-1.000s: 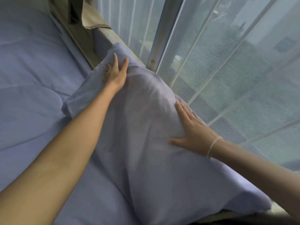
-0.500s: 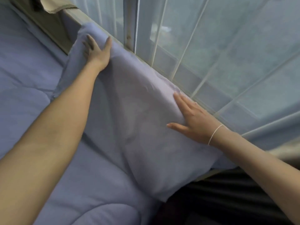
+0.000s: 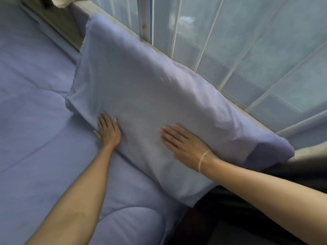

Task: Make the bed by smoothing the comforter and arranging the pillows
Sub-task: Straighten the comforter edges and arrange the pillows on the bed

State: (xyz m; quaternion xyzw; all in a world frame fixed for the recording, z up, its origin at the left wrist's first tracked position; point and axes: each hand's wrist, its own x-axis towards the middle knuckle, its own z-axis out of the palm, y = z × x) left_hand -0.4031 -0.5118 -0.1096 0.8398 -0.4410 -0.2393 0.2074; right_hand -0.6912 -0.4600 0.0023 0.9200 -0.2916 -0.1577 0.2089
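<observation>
A lavender pillow (image 3: 150, 89) leans against the window ledge, its lower edge resting on the matching quilted comforter (image 3: 35, 121). My left hand (image 3: 108, 129) lies flat with straight fingers at the pillow's lower left edge, where it meets the comforter. My right hand (image 3: 184, 145) presses flat on the pillow's lower middle, fingers straight and spread; a thin band circles its wrist. Neither hand grips any fabric.
A window with white bars and mesh (image 3: 247, 41) runs behind the pillow along a pale ledge (image 3: 235, 103). A beige cloth corner (image 3: 65, 2) hangs at top left. A dark gap (image 3: 230, 218) lies off the bed's right edge.
My left hand has come down from the pillow's top corner to its lower left edge. My right hand has slid from the window side to the lower middle. The pillow lies flatter.
</observation>
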